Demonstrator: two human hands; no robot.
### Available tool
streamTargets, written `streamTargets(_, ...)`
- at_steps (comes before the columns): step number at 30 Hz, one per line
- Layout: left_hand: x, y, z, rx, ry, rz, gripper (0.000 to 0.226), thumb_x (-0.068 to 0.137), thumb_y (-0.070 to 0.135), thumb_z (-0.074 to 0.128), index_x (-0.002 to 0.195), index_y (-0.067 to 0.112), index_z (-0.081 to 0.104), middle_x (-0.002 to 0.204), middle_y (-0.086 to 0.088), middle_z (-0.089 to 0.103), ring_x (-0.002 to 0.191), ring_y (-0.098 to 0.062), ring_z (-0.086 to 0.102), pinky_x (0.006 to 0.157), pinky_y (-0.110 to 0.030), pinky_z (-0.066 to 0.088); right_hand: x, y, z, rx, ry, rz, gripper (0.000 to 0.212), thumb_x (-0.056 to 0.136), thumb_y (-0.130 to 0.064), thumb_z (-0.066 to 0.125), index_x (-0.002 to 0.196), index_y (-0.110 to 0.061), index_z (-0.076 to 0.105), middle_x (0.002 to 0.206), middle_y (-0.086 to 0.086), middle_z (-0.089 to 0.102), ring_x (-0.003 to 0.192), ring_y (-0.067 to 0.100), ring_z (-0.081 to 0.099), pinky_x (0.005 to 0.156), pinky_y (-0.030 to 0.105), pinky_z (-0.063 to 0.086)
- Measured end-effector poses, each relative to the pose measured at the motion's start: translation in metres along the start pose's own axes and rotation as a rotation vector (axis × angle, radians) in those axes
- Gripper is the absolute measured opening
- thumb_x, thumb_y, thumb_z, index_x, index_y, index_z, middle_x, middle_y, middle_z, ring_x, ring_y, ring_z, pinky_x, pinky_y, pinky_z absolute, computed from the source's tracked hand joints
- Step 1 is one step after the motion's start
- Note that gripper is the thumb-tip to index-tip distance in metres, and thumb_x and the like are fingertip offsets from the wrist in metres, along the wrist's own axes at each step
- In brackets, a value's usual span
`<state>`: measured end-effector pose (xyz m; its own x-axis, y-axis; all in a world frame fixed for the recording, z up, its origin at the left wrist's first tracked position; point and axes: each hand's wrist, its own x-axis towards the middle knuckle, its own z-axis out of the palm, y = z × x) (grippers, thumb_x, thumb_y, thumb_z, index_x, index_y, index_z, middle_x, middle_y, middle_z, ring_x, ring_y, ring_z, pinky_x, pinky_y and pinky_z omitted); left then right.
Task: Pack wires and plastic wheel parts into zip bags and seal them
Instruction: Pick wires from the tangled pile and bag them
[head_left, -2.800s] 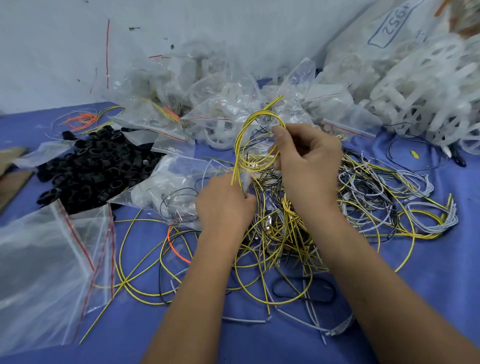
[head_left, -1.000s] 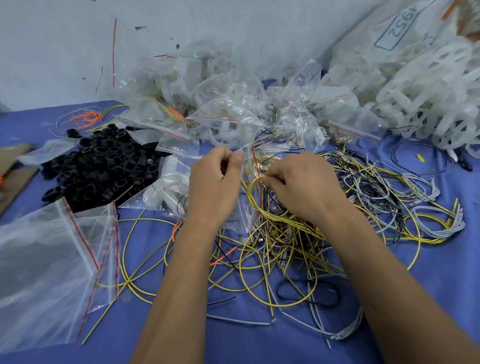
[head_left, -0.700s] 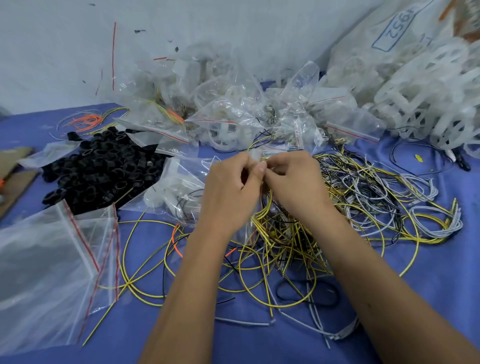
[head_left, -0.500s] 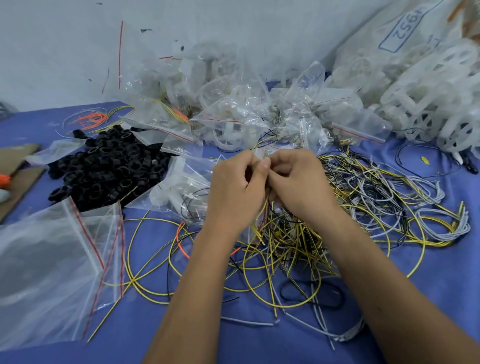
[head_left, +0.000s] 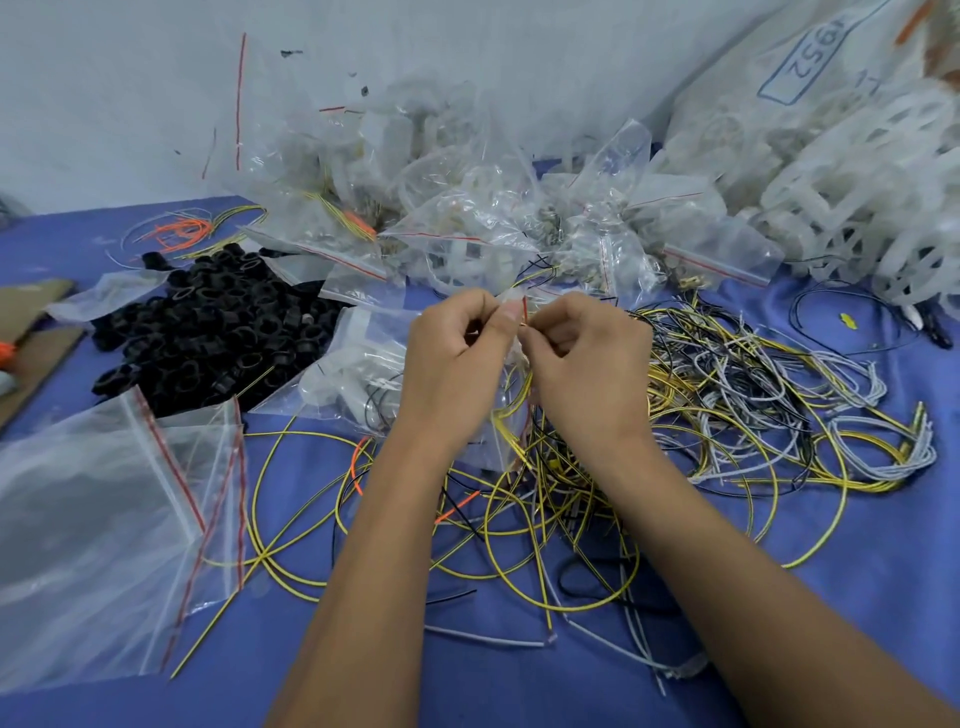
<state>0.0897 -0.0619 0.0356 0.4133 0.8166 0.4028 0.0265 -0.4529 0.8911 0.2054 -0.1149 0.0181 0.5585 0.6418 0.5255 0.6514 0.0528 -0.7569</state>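
Most of the zip bag (head_left: 506, 410) is hidden behind the left hand (head_left: 457, 364) and right hand (head_left: 587, 364), so its contents are unclear. The empty bags (head_left: 93, 519) are cut off by the left edge. The white wheel parts (head_left: 878, 171) blur and run off the right edge.

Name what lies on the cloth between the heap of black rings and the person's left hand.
In the head view, a clear zip bag holding white plastic parts lies between the black rings and the left hand.

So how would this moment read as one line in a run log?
step: sealing zip bag | left hand: pinching bag top | right hand: pinching bag top | contents: yellow wires | seal: unclear
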Motion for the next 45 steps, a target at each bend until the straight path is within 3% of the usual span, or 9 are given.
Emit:
streamTargets(5, 0.001, 0.000, 0.001, 0.010, 0.039, -0.013, 0.034, 0.093, 0.034, 0.058, 0.062, 0.022, 0.051, 0.052, 0.011, 0.046, 0.056, -0.012, 0.040, 0.058, -0.031, 0.035, 0.000, -0.003, 0.002, -0.005, -0.275, -0.176, 0.007, 0.084, -0.006, 0.064, 0.082, -0.011, 0.068, 0.064, 0.000, 0.068, 0.054, 0.015, 0.067, 0.056, 0.041, 0.055)
streamTargets(10, 0.002, -0.002, -0.002, 0.022, 0.107, -0.002, 0.035, 0.093, 0.034, 0.057, 0.065, 0.017, 0.049, 0.054, 0.011, 0.042, 0.057, -0.010, 0.038, 0.058, -0.032, 0.035, 0.003, 0.000, -0.003, 0.353, -0.591, 0.043, 0.015, 0.077, 0.011, 0.059, 0.082, -0.001, 0.066, 0.065, 0.002, 0.069, 0.053, 0.021, 0.070, 0.051, 0.031, 0.057)
streamTargets(13, 0.002, 0.001, -0.001, -0.012, 0.077, -0.012, 0.034, 0.093, 0.033, 0.058, 0.064, 0.016, 0.049, 0.054, 0.011, 0.042, 0.056, -0.011, 0.038, 0.058, -0.031, 0.035, 0.002, 0.000, 0.000, 0.356, -0.555, 0.133, 0.012, 0.080, 0.013, 0.064, 0.082, 0.001, 0.067, 0.067, 0.012, 0.072, 0.055, 0.029, 0.071, 0.054, 0.036, 0.059)
streamTargets(18, 0.001, 0.004, 0.002, -0.101, -0.024, -0.036, 0.035, 0.093, 0.033, 0.059, 0.061, 0.022, 0.049, 0.050, 0.011, 0.044, 0.048, -0.008, 0.038, 0.050, -0.025, 0.031, -0.001, -0.004, 0.004, 0.173, -0.212, 0.065, 0.008, 0.078, -0.003, 0.070, 0.073, -0.009, 0.073, 0.057, 0.001, 0.069, 0.051, 0.010, 0.067, 0.047, 0.020, 0.048)
streamTargets(24, 0.001, 0.010, 0.010, -0.051, 0.088, 0.039, 0.034, 0.093, 0.030, 0.061, 0.063, 0.018, 0.051, 0.053, 0.012, 0.044, 0.054, -0.007, 0.039, 0.055, -0.028, 0.035, -0.004, -0.010, 0.004, 0.181, -0.457, -0.035, 0.015, 0.070, -0.012, 0.053, 0.059, -0.006, 0.061, 0.059, 0.014, 0.064, 0.061, 0.036, 0.062, 0.054, 0.039, 0.048)
streamTargets(29, -0.002, 0.008, 0.020, -0.021, 0.206, 0.052, 0.034, 0.093, 0.028, 0.063, 0.063, 0.022, 0.049, 0.055, 0.011, 0.043, 0.056, -0.006, 0.039, 0.056, -0.025, 0.033, -0.002, -0.003, 0.001, 0.151, -0.706, -0.049, 0.008, 0.081, 0.002, 0.056, 0.075, 0.003, 0.061, 0.066, 0.020, 0.062, 0.059, 0.024, 0.053, 0.055, 0.042, 0.048)
streamTargets(32, -0.006, 0.006, 0.028, 0.117, 0.286, 0.128, 0.034, 0.094, 0.030, 0.065, 0.066, 0.016, 0.052, 0.057, 0.007, 0.049, 0.058, -0.009, 0.046, 0.058, -0.028, 0.039, -0.006, -0.004, -0.006, 0.367, -0.816, 0.062, 0.029, 0.083, 0.019, 0.045, 0.092, -0.005, 0.059, 0.064, -0.001, 0.062, 0.057, 0.004, 0.052, 0.049, 0.024, 0.042)
streamTargets(36, -0.013, -0.002, 0.039, 0.212, 0.342, 0.194, 0.031, 0.098, 0.029, 0.063, 0.073, 0.012, 0.056, 0.065, 0.005, 0.056, 0.064, -0.018, 0.052, 0.062, -0.037, 0.041, -0.003, -0.002, -0.007, 0.562, -0.688, 0.188, 0.025, 0.096, 0.012, 0.044, 0.100, -0.002, 0.063, 0.082, 0.026, 0.065, 0.072, 0.031, 0.059, 0.060, 0.046, 0.050)
streamTargets(45, -0.013, -0.026, 0.048, 0.307, 0.168, 0.046, 0.031, 0.101, 0.029, 0.059, 0.074, 0.015, 0.056, 0.065, 0.006, 0.057, 0.064, -0.019, 0.052, 0.063, -0.039, 0.038, 0.010, 0.007, -0.006, 0.638, -0.311, 0.426, 0.048, 0.087, 0.009, 0.038, 0.069, -0.012, 0.077, 0.069, 0.004, 0.073, 0.065, 0.013, 0.070, 0.058, 0.023, 0.054)
